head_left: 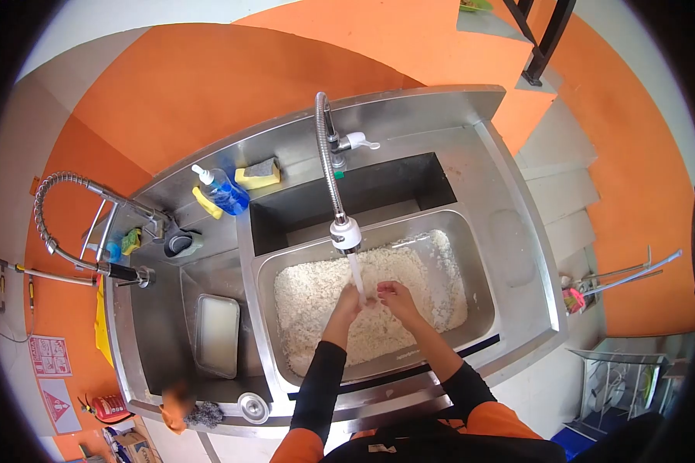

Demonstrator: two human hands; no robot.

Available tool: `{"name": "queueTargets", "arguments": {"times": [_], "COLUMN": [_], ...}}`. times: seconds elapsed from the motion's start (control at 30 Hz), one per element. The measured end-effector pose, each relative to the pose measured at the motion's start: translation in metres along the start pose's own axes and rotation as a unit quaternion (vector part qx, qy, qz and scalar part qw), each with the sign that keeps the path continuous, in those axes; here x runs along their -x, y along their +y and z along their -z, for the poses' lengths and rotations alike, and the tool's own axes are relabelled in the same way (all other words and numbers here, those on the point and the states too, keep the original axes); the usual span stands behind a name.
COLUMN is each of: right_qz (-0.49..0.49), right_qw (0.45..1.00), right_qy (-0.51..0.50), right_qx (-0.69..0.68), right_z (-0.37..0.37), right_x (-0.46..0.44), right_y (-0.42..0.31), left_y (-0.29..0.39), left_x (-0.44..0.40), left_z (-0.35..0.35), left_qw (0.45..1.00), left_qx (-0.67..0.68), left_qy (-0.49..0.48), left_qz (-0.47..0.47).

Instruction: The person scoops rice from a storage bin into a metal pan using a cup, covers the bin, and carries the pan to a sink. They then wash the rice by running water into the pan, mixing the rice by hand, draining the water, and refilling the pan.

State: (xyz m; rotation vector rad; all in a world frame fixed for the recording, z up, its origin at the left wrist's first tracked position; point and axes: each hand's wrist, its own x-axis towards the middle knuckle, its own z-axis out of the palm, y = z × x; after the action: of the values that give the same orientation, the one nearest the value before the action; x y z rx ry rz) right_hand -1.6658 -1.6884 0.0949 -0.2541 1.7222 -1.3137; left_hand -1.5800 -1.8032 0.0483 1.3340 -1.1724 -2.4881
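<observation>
A wide steel pan (483, 289), set into the right-hand sink basin, holds a thick layer of white crumbly material (309, 293) whose kind I cannot make out. Water runs down from the white spout of a flexible faucet (346, 234). My left hand (347, 301) is at the stream, its fingers loosely apart and partly blurred by water. Just right of the stream, my right hand (396, 298) has its fingers slightly bent and spread, with nothing visible in them. Both hands are above the white material.
A second spring-hose faucet (46, 208) arches over the left basin, where a rectangular tray (218, 336) of whitish liquid sits. Behind the basins are a blue soap bottle (228, 193) and a yellow sponge (259, 176). A round metal lid (252, 408) lies on the front rim.
</observation>
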Motion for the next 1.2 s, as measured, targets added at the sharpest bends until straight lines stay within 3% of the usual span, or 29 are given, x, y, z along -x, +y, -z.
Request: {"name": "queueTargets", "arguments": {"times": [0.07, 0.2, 0.3, 0.33, 0.37, 0.4, 0.43, 0.5, 0.53, 0.6, 0.7, 0.77, 0.83, 0.9, 1.0, 1.03, 1.07, 1.1, 1.17, 1.2], "right_qz": [-0.035, -0.077, -0.048, 0.026, 0.103, 0.178, 0.123, 0.148, 0.229, 0.196, 0.251, 0.118, 0.162, 0.031, 0.129, 0.066, 0.090, 0.110, 0.001, 0.058], "right_qw": [0.995, 0.970, 0.993, 0.997, 0.961, 0.889, 0.887, 0.841, 0.803, 0.841, 0.888, 0.937, 0.958, 0.978, 0.969, 0.949, 0.884, 0.783, 0.722, 0.752], "right_qy": [0.002, 0.031, 0.044, -0.017, -0.077, -0.133, -0.243, -0.382, -0.410, -0.460, -0.366, -0.272, -0.183, -0.138, -0.002, -0.061, -0.218, -0.366, -0.467, -0.441], "right_qx": [-0.097, -0.227, -0.095, 0.076, 0.243, 0.401, 0.372, 0.354, 0.367, 0.206, 0.119, 0.187, 0.149, 0.155, 0.210, 0.301, 0.404, 0.490, 0.510, 0.487], "right_z": [0.001, -0.007, -0.018, -0.023, -0.029, -0.035, -0.047, -0.095, -0.128, -0.203, -0.227, -0.242, -0.215, -0.181, -0.165, -0.165, -0.172, -0.181, -0.196, -0.204], "right_x": [0.000, 0.010, 0.024, 0.024, 0.020, 0.017, 0.039, 0.063, 0.066, 0.064, 0.077, 0.026, -0.003, -0.022, -0.007, 0.004, 0.010, 0.019, 0.065, 0.066], "right_y": [0.005, -0.007, -0.011, 0.004, 0.027, 0.040, 0.025, 0.024, 0.056, 0.134, 0.109, 0.148, 0.119, 0.072, 0.037, 0.022, 0.015, 0.007, -0.047, -0.044], "left_y": [0.000, 0.044, 0.064, 0.071, 0.076, 0.081, 0.084, 0.100, 0.105, 0.112, 0.106, 0.106, 0.108, 0.112, 0.124, 0.127, 0.128, 0.126, 0.118, 0.116], "left_x": [-0.006, 0.018, 0.038, 0.053, 0.062, 0.066, 0.072, 0.088, 0.095, 0.101, 0.104, 0.113, 0.127, 0.147, 0.170, 0.172, 0.175, 0.176, 0.170, 0.166], "left_z": [-0.007, -0.029, -0.020, -0.018, -0.014, -0.005, 0.006, 0.010, 0.012, 0.020, 0.039, 0.050, 0.062, 0.066, 0.066, 0.066, 0.065, 0.066, 0.076, 0.078], "left_qw": [0.999, 0.997, 0.991, 0.988, 0.984, 0.979, 0.972, 0.957, 0.948, 0.920, 0.881, 0.892, 0.906, 0.924, 0.928, 0.935, 0.943, 0.950, 0.954, 0.955], "left_qx": [-0.019, -0.022, -0.083, -0.120, -0.158, -0.183, -0.206, -0.245, -0.286, -0.365, -0.452, -0.431, -0.404, -0.364, -0.330, -0.310, -0.290, -0.268, -0.249, -0.239], "left_qy": [0.025, -0.002, -0.031, -0.031, -0.030, -0.068, -0.105, -0.142, -0.139, -0.133, -0.022, 0.000, 0.010, 0.010, 0.036, 0.040, 0.044, 0.048, 0.044, 0.042], "left_qz": [-0.012, 0.078, 0.099, 0.086, 0.073, 0.059, 0.050, 0.064, 0.027, -0.050, -0.134, -0.132, -0.126, -0.117, -0.166, -0.165, -0.160, -0.153, -0.163, -0.172]}}
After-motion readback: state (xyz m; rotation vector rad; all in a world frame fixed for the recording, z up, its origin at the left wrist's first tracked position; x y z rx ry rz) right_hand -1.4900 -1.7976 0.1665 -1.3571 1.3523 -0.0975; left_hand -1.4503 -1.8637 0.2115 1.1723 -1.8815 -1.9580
